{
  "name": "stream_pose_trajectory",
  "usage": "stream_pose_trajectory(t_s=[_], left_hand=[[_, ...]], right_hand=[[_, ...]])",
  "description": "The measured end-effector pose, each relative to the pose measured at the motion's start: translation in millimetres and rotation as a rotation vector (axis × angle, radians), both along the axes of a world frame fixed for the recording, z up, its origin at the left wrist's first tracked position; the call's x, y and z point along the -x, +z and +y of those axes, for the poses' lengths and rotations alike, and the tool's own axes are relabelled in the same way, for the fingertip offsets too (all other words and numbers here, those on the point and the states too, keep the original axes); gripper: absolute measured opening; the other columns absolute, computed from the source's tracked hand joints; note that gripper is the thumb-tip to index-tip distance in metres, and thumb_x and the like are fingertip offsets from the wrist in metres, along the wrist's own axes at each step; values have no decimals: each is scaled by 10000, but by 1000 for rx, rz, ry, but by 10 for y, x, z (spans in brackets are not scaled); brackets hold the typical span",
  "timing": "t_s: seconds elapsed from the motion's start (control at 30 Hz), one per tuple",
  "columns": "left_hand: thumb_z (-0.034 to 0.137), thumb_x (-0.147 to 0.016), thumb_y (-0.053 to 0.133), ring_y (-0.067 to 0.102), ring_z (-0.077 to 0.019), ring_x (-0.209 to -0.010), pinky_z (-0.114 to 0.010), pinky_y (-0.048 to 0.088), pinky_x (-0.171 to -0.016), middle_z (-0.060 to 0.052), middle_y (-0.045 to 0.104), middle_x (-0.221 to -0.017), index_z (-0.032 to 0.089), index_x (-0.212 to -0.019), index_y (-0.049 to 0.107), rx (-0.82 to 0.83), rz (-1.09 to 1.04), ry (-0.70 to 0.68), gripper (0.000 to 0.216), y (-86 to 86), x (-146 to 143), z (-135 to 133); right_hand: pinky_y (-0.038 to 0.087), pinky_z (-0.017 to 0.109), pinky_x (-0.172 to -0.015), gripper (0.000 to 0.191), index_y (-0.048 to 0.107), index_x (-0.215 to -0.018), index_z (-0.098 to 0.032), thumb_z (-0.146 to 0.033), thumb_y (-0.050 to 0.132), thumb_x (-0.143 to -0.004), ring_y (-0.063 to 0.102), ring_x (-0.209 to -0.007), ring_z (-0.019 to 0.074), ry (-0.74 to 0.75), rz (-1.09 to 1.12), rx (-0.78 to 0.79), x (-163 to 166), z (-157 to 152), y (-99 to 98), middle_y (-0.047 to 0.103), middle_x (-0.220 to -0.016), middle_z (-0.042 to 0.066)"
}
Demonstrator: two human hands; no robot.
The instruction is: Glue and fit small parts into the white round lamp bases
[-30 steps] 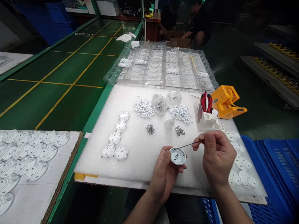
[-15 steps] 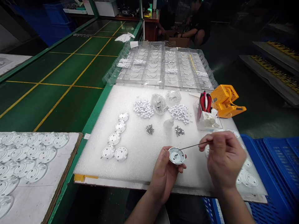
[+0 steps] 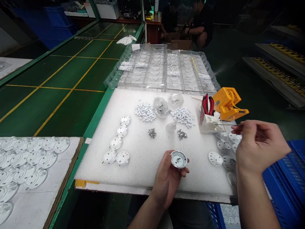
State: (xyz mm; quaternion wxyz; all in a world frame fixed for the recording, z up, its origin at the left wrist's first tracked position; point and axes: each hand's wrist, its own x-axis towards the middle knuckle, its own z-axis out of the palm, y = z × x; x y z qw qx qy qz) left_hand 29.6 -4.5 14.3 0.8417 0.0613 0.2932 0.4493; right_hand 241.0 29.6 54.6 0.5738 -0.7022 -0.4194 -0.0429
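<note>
Between the thumb and fingers of my left hand (image 3: 168, 178) is a round white cap-like part (image 3: 179, 159), its hollow side with small holes facing up. My right hand (image 3: 259, 148) pinches a thin dark rod (image 3: 227, 125), raised at the right and pointing left past the clear box. Beyond my left hand stand a translucent squeeze bottle (image 3: 171, 128) and two small heaps of metal bits (image 3: 182, 134). Farther back lie two piles of small white pieces (image 3: 145, 112) and clear bags of metal parts (image 3: 160, 107). More round white parts (image 3: 215, 158) lie near my right hand.
A clear box (image 3: 211, 125) holds red-handled pliers (image 3: 208, 105) beside a yellow tape dispenser (image 3: 228, 103). Compartment trays (image 3: 154, 83) span the back. Round white parts (image 3: 115, 143) line the foam's left side. Blue crates (image 3: 281, 187) stand right; two people sit far back.
My right hand has moved right and up, drawing the rod away from the round white part. My left hand keeps its hold in nearly the same place.
</note>
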Motion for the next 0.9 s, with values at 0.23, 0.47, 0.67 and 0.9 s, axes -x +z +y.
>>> stream_pose_trajectory(t_s=[0.23,0.47,0.67,0.9], left_hand=[[628,-782,801,595,-137,-640,-312,475,-736,-43,704,-811,169,-985,619,-20,0,-46,533,21,-13,3],[450,-836,816,633,-193,-869,-305,466,-847,-37,649,-925,245,-1143,706,-396,561,-182,385,159,386,-10],[420,-922,704,589,-238,-904,-320,469,-732,-67,658,-1087,308,-1163,742,-722,1341,-4,269,303,933,243],[252,-967,620,571,-320,-1058,-478,472,-915,-104,699,-1184,286,-1260,695,-1140,1972,-26,304,148,1214,548]], right_hand=[[469,440,-735,287,745,-1190,-379,-422,712,-908,575,-699,231,99,49,104,260,-329,58,613,-822,22],[483,292,-576,112,758,-975,-252,-267,648,-954,633,-609,147,351,-105,193,627,-704,-297,692,-757,-4],[542,244,-535,208,748,-1030,-237,-115,606,-938,707,-614,143,576,-191,117,786,-692,-424,751,-765,0],[550,226,-558,212,722,-1076,-232,-115,598,-950,708,-619,132,620,-216,143,752,-714,-479,738,-766,-8]])
